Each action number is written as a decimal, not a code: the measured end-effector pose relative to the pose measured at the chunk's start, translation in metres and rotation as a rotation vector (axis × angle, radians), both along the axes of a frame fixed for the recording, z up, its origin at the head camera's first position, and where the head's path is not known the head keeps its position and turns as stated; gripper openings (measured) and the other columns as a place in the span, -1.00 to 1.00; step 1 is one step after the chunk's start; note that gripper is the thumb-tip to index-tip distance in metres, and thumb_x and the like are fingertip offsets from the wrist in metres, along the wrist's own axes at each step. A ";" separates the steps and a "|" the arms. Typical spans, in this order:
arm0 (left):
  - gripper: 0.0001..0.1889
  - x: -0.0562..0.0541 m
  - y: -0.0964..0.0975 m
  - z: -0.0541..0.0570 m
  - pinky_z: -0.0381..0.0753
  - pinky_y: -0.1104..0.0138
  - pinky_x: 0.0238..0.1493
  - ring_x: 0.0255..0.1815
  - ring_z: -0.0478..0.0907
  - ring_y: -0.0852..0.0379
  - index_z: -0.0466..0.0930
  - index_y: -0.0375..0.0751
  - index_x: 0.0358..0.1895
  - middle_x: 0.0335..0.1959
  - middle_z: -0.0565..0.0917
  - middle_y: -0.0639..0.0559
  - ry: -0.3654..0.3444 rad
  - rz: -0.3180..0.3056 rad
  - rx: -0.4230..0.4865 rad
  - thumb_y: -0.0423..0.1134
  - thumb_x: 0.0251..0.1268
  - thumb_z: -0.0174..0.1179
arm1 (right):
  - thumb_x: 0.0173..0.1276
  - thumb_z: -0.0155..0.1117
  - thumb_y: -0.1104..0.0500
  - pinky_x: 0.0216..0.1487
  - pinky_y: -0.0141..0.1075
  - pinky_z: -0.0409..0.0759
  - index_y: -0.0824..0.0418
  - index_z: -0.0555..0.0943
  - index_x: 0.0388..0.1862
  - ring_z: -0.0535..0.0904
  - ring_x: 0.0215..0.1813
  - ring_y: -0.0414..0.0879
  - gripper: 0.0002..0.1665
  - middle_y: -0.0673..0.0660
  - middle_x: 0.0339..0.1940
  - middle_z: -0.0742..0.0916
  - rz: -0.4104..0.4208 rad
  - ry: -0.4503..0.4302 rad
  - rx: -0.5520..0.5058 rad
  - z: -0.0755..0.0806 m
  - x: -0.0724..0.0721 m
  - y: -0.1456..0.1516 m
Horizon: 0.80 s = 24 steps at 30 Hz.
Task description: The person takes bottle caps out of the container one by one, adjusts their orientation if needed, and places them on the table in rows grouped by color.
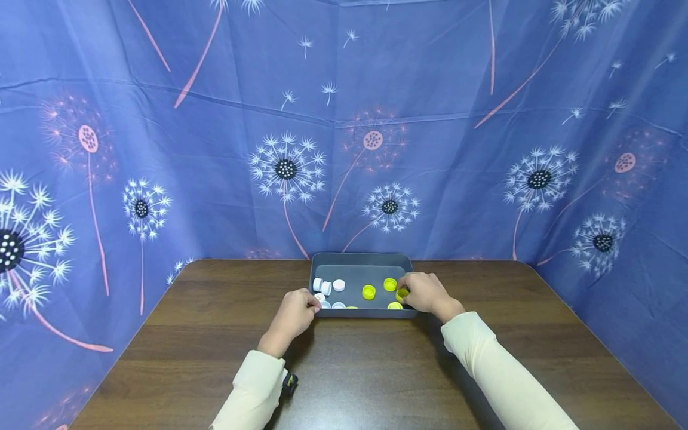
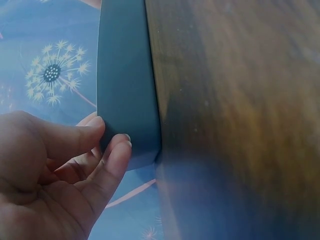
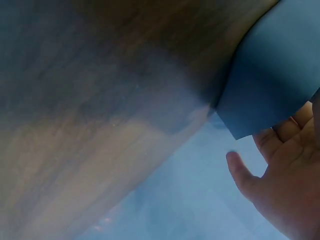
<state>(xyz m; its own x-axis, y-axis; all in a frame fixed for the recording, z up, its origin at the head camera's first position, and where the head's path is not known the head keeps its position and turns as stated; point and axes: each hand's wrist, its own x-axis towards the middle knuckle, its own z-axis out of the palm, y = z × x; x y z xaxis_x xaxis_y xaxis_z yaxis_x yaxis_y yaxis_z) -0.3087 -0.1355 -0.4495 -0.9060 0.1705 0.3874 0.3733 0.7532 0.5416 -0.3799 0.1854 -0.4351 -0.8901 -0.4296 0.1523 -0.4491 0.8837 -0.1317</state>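
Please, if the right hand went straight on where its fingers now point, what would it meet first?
The right hand would probably first meet the round, yellow, plastic-looking cap by its fingertips, inside the dark grey rectangular tray; the pictures leave unclear whether they already touch.

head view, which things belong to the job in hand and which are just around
In the job: dark grey tray; white bottle caps; yellow bottle caps; left hand; right hand.
Just around: brown wood-grain table; blue dandelion-print cloth; black wrist device.
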 end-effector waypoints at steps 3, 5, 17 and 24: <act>-0.89 0.000 0.000 0.000 0.64 0.18 -0.13 -0.29 0.65 0.07 0.76 -0.26 -0.49 -0.45 0.67 0.06 -0.015 0.005 0.006 -0.51 0.10 0.35 | 0.09 0.52 0.15 -0.12 0.04 0.47 0.09 0.75 -0.18 0.62 -0.22 -0.07 -0.72 -0.03 -0.31 0.72 -0.009 0.021 -0.065 0.000 0.005 0.002; -0.89 0.000 0.000 -0.001 0.64 0.18 -0.14 -0.29 0.65 0.08 0.76 -0.26 -0.49 -0.45 0.67 0.06 -0.016 0.001 0.007 -0.52 0.10 0.35 | 0.10 0.53 0.16 -0.04 0.09 0.45 0.12 0.75 -0.16 0.63 -0.18 -0.04 -0.71 -0.01 -0.28 0.72 -0.029 0.029 -0.138 0.001 0.009 0.004; -0.90 -0.001 0.000 -0.004 0.62 0.21 -0.21 -0.37 0.62 0.11 0.76 -0.30 -0.50 -0.50 0.64 0.07 0.010 -0.020 0.016 -0.53 0.07 0.36 | 0.21 0.43 0.38 -0.22 -0.27 0.53 0.24 0.67 0.12 0.45 -0.25 -0.08 -0.54 0.10 -0.27 0.53 0.044 0.041 -0.655 0.007 0.052 0.010; -0.90 -0.001 0.000 -0.001 0.62 0.22 -0.20 -0.36 0.63 0.11 0.77 -0.27 -0.49 -0.48 0.66 0.08 0.017 -0.009 0.008 -0.52 0.07 0.37 | 0.28 0.34 0.43 -0.34 -0.37 0.47 0.15 0.72 0.05 0.43 -0.35 -0.10 -0.62 0.11 -0.20 0.52 0.098 -0.029 -0.703 0.013 0.081 0.007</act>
